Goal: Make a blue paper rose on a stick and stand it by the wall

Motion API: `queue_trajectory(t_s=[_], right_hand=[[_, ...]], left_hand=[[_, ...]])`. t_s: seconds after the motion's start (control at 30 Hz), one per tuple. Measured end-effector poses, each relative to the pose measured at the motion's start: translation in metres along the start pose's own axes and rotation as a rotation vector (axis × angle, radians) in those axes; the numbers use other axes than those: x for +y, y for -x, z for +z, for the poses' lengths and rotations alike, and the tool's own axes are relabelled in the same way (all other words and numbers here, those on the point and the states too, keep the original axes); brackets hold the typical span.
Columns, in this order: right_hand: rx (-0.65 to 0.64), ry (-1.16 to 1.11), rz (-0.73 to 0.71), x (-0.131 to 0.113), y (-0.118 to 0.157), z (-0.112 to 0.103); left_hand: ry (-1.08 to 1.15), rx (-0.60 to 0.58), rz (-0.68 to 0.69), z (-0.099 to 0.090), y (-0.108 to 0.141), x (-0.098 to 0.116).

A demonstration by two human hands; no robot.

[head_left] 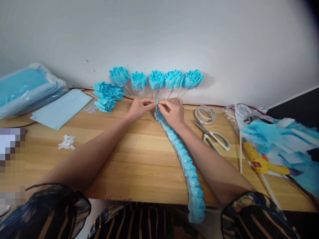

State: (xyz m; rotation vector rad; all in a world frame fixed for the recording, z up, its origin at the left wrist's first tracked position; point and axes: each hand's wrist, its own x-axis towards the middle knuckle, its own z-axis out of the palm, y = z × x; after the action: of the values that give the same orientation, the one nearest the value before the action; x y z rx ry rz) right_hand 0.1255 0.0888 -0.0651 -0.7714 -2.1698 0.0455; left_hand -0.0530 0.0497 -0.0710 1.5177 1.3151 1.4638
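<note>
A long strip of overlapping blue petals [185, 159] runs from my fingertips down across the wooden table, and its wide lower end hangs over the front edge. My left hand [142, 108] pinches the narrow far tip of the strip from the left. From the right, my right hand [171, 111] pinches the same tip, its fingers curled. The fingertips of both hands nearly meet there. Finished blue flowers [156, 79] stand in a row just beyond my hands, against the wall.
Scissors [210, 132] and a tape roll [205, 115] lie right of my right arm. Farther right are a yellow glue gun [261, 162] and blue scraps [281, 132]. At left are blue sheets [62, 108], white pieces [66, 142], more flowers [107, 96] and a plastic-wrapped stack [27, 86].
</note>
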Motion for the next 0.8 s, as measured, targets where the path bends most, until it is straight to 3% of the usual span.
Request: queue_trajectory(t_s=[0.5,0.8], right_hand=[[-0.049,-0.074,0.012,-0.0001,0.0007,-0.0033],[-0.012,-0.069,0.007,0.0022,0.0000,0.0001]], left_hand=[[0.014,-0.013,-0.026,-0.0017,-0.0001,0.0013],[0.009,-0.017,-0.001,-0.0015,-0.0002,-0.0013]])
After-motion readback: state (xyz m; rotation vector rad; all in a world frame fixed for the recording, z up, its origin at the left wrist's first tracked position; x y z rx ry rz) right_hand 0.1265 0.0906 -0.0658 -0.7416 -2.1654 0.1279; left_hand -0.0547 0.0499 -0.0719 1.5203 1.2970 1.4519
